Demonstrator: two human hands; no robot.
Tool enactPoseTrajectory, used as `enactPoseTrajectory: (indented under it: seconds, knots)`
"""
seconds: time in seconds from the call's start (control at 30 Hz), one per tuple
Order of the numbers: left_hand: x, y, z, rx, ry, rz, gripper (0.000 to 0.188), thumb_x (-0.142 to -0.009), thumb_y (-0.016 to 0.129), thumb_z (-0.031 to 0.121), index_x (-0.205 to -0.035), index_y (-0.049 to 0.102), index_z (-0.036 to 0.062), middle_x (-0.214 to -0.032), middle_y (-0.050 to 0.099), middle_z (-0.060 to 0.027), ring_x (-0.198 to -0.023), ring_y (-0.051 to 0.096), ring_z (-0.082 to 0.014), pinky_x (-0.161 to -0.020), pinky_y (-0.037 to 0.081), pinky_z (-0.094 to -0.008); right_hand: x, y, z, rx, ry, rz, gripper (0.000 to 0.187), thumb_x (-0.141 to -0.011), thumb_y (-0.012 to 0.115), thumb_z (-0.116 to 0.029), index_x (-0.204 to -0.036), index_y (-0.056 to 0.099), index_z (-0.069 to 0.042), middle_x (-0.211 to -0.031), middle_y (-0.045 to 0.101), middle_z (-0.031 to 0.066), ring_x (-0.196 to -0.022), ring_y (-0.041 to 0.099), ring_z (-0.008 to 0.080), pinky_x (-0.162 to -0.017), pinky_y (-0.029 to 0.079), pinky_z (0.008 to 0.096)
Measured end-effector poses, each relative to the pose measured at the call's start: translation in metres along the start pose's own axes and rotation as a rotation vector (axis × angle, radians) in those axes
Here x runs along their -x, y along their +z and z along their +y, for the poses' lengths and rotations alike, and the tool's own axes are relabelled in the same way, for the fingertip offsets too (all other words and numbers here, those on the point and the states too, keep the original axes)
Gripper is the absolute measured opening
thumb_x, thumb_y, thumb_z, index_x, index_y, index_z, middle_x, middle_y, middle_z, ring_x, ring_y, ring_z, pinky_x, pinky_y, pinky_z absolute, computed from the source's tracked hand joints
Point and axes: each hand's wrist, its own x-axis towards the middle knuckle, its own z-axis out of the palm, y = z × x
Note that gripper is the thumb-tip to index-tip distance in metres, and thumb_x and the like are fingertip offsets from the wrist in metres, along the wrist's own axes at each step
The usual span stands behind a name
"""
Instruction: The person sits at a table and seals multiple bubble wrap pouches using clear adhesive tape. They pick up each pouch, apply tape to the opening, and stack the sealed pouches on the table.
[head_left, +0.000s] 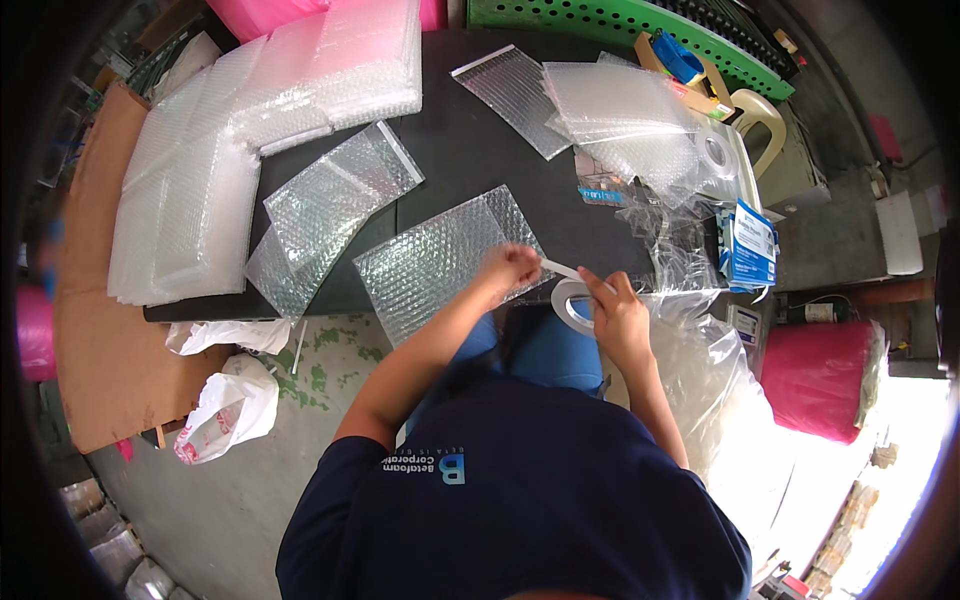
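tape roll (558,305) hangs gripped in right fingers (599,289), curled left fingers (524,263) pinching its strip (562,269).

Centre: right hand (622,318) grips white roll (564,303); strip (562,269) runs from there to left hand (508,270), which pinches it. Pouch (430,250), left of centre, partly hidden by left hand. Upper left: bubble stacks (190,215).

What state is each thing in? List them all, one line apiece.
Left hand, fingers curled, by the strip's end
Right hand, gripping the tape roll
Tape roll, partly unwound
Strip, running between the hands
Bubble sheet, flat, corner overhanging the table
Large stack, piled in layers
Clear film, crumpled
White bag, crumpled, on the floor
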Motion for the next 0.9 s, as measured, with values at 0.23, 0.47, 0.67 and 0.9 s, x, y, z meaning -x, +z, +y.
enactPoseTrajectory:
  seconds: [0.23, 0.47, 0.67, 0.9]
  knots:
    - [-0.07, -0.046, 0.051, -0.904, 0.88, 0.199, 0.022, -0.084, 0.057, -0.003, -0.099, 0.042, 0.0013, -0.077, 0.063, -0.0154, -0.072, 0.065, -0.0331, -0.063, 0.051, -0.0391, 0.002, 0.012, -0.03, 0.013, 0.123, -0.264, 0.039, -0.087, 0.056, -0.014, -0.126, 0.056, -0.01, -0.087, 0.058, 0.0166, -0.073, 0.064, 0.0345, -0.064, 0.052, 0.0436]
    - [-0.103, -0.067, 0.035, -1.06, 0.824, 0.25, 0.031, -0.082, 0.06, -0.003, -0.104, 0.039, 0.0018, -0.074, 0.063, -0.0139, -0.07, 0.064, -0.0341, -0.062, 0.049, -0.0408, -0.004, 0.04, -0.019, 0.103, 0.2, -0.369, 0.04, -0.089, 0.053, -0.015, -0.129, 0.055, -0.014, -0.091, 0.059, 0.015, -0.08, 0.063, 0.0343, -0.071, 0.051, 0.0448]
    - [-0.106, -0.063, 0.038, -1.129, 0.791, 0.267, 0.034, -0.081, 0.064, 0.002, -0.106, 0.041, 0.0022, -0.074, 0.065, -0.0117, -0.07, 0.065, -0.0323, -0.062, 0.05, -0.04, -0.007, 0.041, -0.012, 0.054, 0.198, -0.399, 0.041, -0.087, 0.054, -0.014, -0.127, 0.057, -0.014, -0.088, 0.06, 0.0145, -0.079, 0.063, 0.0342, -0.07, 0.051, 0.0442]
    - [-0.109, -0.063, 0.039, -1.175, 0.773, 0.286, 0.036, -0.081, 0.065, 0.004, -0.107, 0.041, 0.0033, -0.075, 0.066, -0.0107, -0.071, 0.066, -0.0314, -0.062, 0.052, -0.0401, -0.01, 0.046, -0.009, 0.063, 0.17, -0.422, 0.042, -0.086, 0.055, -0.013, -0.128, 0.056, -0.011, -0.091, 0.061, 0.016, -0.078, 0.064, 0.0345, -0.068, 0.052, 0.0439]
